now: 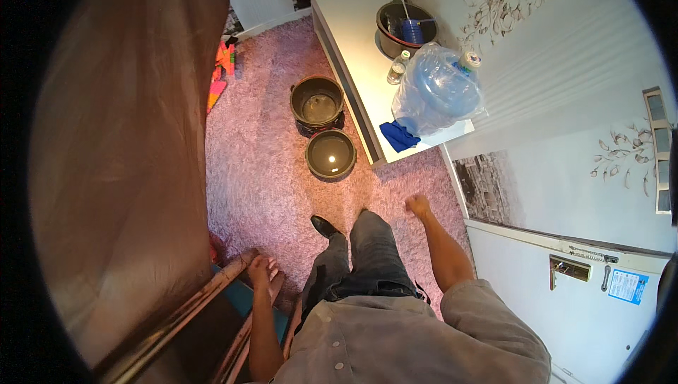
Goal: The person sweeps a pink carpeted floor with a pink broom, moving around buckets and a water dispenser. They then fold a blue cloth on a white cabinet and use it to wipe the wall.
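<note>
My left hand (259, 271) hangs low at the left, fingers loosely bent and a little apart, with nothing visible in it. It is beside the end of a wooden rail (233, 268); whether it touches the wood I cannot tell. My right hand (418, 206) is over the pink carpet (254, 172), its fingers curled in and nothing seen in them. Ahead of my feet stand a black bucket (318, 102) and, close by on the near side, a round dark basin (331, 155) that seems to hold liquid reflecting a light.
A white low cabinet (352, 29) bears a bucket with a blue object (412, 31), small bottles (396, 72), a bagged water jug (439, 84) and a blue cloth (399, 136). Brown sheeting (127, 145) hangs left. A white door (567, 304) stands right. Orange-pink items (217, 87) lie by the sheeting.
</note>
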{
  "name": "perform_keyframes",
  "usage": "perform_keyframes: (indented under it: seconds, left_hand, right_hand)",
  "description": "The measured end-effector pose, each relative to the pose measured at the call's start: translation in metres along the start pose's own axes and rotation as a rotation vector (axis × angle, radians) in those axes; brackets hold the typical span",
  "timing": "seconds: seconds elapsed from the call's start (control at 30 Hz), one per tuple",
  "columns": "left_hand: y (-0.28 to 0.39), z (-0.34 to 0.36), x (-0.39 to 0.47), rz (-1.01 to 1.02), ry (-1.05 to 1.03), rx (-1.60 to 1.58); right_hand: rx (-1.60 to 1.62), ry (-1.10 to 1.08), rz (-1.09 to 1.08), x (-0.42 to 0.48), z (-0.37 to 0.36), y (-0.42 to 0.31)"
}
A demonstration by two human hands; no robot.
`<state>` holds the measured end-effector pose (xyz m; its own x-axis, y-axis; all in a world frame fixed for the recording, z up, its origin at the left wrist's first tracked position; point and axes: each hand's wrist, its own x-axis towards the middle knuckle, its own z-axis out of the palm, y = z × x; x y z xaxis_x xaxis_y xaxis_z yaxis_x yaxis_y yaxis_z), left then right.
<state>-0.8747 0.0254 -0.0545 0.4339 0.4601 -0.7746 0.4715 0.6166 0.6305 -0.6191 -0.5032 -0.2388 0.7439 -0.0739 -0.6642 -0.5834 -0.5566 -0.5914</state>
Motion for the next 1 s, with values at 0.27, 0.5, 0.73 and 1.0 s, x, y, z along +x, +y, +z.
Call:
perform_keyframes:
  seconds: [0.27,0.5,0.73,1.0]
  left_hand:
    - [-0.006,-0.068,-0.005,-0.36,0.102,0.126]
    - [-0.017,-0.04,-0.04,-0.592,0.122,0.183]
    - [0.013,0.04,-0.003,-0.488,0.32,0.507]
    - [0.112,0.113,0.117,-0.253,0.13,0.312]
  right_hand:
    - [0.374,0.186,0.328,0.107,0.0,-0.105]
    - [0.229,0.643,0.294,0.224,-0.02,-0.058]
    - [0.585,0.811,0.628,0.232,-0.012,-0.153]
    - [0.827,0.426,0.411,0.168,0.067,-0.205]
